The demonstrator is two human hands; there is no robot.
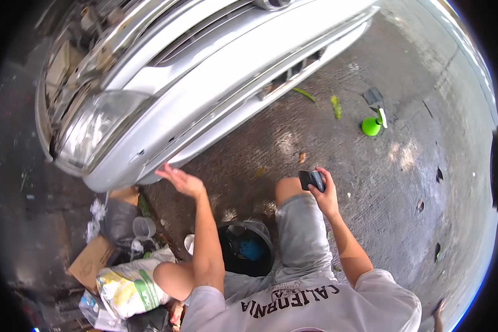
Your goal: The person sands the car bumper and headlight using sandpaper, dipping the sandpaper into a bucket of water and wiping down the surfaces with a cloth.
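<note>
My left hand [181,181] is raised with its fingers spread, close to the lower edge of the silver car bumper [205,105]; whether it touches the bumper I cannot tell. Nothing shows in it. Above my knee, my right hand [325,191] grips a small dark block-like object [311,180] between thumb and fingers. A black bucket [270,243] with something blue [251,249] inside stands between my legs. The car's headlight [97,127] is up and to the left of my left hand.
A green spray bottle [372,126] with a white nozzle stands on the pavement at the right, beside a dark scrap [373,97]. Bags, a cardboard piece [89,262] and a clear cup [144,227] lie at the lower left. Leaves are scattered about.
</note>
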